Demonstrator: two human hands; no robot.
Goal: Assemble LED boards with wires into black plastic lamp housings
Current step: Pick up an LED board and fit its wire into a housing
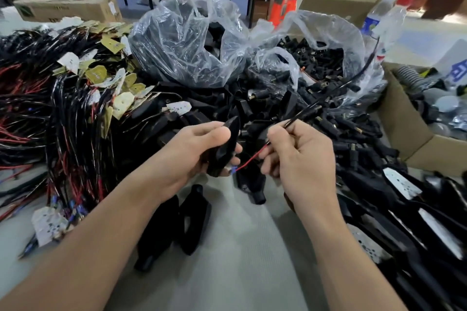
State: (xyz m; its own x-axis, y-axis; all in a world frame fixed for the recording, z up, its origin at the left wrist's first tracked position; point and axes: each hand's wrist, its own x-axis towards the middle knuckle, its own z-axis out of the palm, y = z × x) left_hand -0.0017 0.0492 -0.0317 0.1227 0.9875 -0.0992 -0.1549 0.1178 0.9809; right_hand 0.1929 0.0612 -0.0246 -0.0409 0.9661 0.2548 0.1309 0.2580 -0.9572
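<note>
Left hand (187, 159): curled round a black lamp housing (225, 146), held above the grey tabletop (240, 260).
Right hand (303, 161): black cable (303, 115) pinched in curled fingers; its red wire (252, 158) runs to the housing's lower end.
Left side: wired LED boards (96, 74) heaped.

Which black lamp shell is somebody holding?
The black housing in the left hand, with a red wire running to the right hand. The others lie loose on the table.

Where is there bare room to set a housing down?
Only the grey tabletop strip in the foreground, bordered left by two loose black plastic housings, right by a heap of black housings with white boards. Farther back, red-and-black wire bundles and clear plastic bags crowd everything.
</note>
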